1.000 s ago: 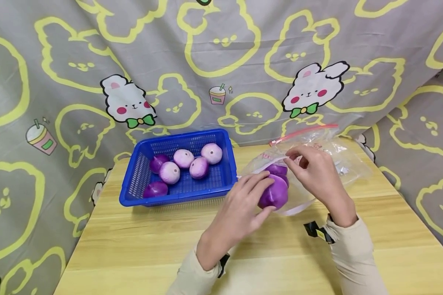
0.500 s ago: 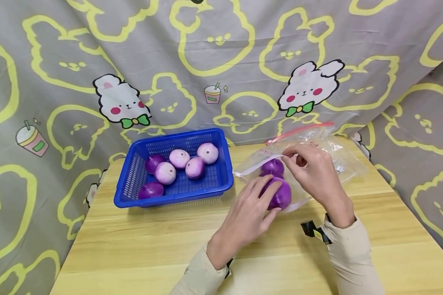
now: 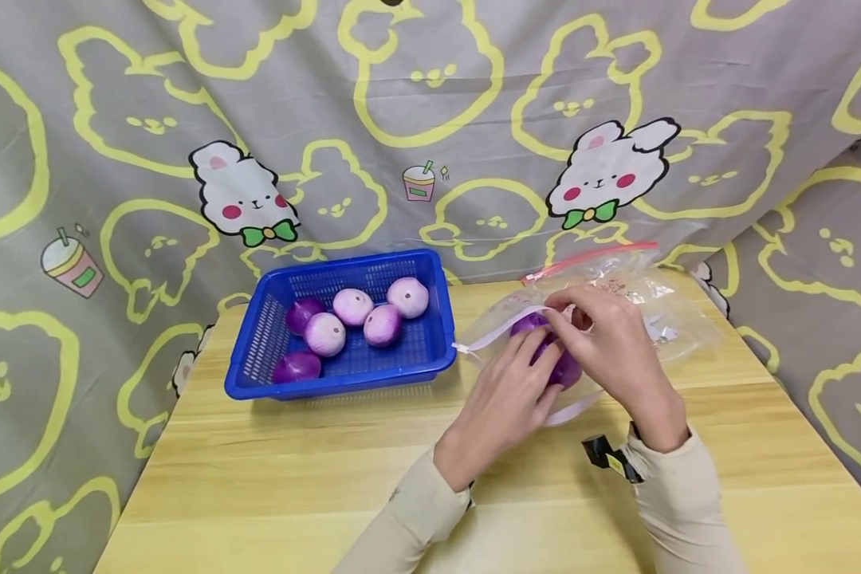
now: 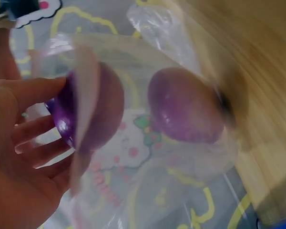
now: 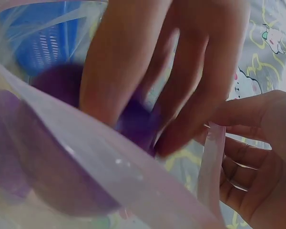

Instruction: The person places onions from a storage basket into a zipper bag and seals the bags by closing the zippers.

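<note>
My left hand (image 3: 505, 391) holds a purple onion (image 3: 568, 371) at the mouth of a clear zip bag (image 3: 501, 325). In the left wrist view this onion (image 4: 107, 105) is partly past the bag's pale edge, with the thumb and fingers around its near side. Deeper in the bag lies a second purple onion (image 4: 186, 107). My right hand (image 3: 613, 339) pinches the white zip edge of the bag between thumb and fingers, keeping the mouth apart. The right wrist view shows that bag edge (image 5: 212, 164) under the thumb.
Left of the bag stands a blue plastic basket (image 3: 344, 387) with several purple and pale onions, such as one pale onion (image 3: 408, 297). A second clear bag with a red zip (image 3: 588, 261) lies at the back right. A patterned curtain (image 3: 430, 104) rises behind the wooden table (image 3: 316, 478).
My left hand has moved right and slightly up, carrying the onion from in front of the bag into its mouth. My right hand stays at the bag's edge.
</note>
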The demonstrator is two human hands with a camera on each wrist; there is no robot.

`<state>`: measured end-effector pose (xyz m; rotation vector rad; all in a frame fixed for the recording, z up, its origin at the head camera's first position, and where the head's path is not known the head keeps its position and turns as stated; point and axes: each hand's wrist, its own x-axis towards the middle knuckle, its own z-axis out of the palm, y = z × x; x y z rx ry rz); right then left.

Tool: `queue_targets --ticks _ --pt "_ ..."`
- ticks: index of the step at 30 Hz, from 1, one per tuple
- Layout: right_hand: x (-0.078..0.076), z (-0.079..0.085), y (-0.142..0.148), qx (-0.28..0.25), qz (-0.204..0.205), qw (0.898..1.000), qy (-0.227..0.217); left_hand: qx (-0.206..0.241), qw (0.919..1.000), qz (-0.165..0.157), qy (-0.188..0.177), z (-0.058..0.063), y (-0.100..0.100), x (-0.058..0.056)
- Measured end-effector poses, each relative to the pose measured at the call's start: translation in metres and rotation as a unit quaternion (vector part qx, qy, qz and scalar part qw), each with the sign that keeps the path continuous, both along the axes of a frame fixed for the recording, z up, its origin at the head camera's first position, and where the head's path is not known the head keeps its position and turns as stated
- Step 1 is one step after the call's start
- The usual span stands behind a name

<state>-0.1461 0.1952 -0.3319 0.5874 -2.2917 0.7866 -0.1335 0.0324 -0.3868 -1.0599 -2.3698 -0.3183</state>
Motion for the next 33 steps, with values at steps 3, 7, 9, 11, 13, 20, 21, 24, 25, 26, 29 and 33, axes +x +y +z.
queue_targets --ticks 3,7,9,11,13,20,21,24,25,26,29,33 --pt "0.0 -0.003 -0.004 -0.001 0.006 1.0 -0.001 -0.012 0.9999 0.003 0.004 -0.004 0.004 -0.01" --pt "0.0 -0.005 -0.008 0.003 0.014 1.0 -0.001 -0.013 0.9999 0.006 0.006 -0.01 -0.002 -0.011" --pt "-0.001 -0.004 -0.009 0.003 0.013 1.0 0.001 -0.004 1.0 -0.002 0.005 -0.011 -0.009 -0.006" --pt "-0.002 -0.003 -0.009 0.002 0.01 1.0 0.003 0.006 0.9998 -0.017 0.004 -0.01 -0.015 -0.001" --pt "-0.003 -0.001 -0.008 0.002 0.007 1.0 0.005 0.013 0.9994 -0.033 0.004 -0.007 -0.021 0.005" --pt "-0.004 0.001 -0.006 0.003 0.0 1.0 0.001 0.01 0.9991 -0.042 -0.002 0.006 -0.041 0.023" --pt "-0.004 0.0 -0.005 0.003 -0.002 1.0 0.001 0.014 0.9989 -0.044 -0.004 0.007 -0.044 0.024" --pt "-0.003 -0.001 -0.003 0.0 -0.005 1.0 -0.001 0.029 0.9984 -0.048 -0.01 0.012 -0.054 0.028" --pt "-0.003 -0.001 -0.003 -0.001 -0.005 1.0 -0.002 0.035 0.9982 -0.047 -0.009 0.013 -0.058 0.029" --pt "-0.002 -0.001 -0.002 -0.002 -0.005 1.0 -0.001 0.042 0.998 -0.046 -0.007 0.014 -0.061 0.03" --pt "-0.002 -0.002 -0.002 -0.003 -0.006 1.0 -0.002 0.065 0.997 -0.042 0.0 0.021 -0.073 0.028" --pt "-0.002 -0.002 -0.001 -0.002 -0.009 1.0 -0.003 0.104 0.994 -0.032 0.011 0.029 -0.089 0.02"
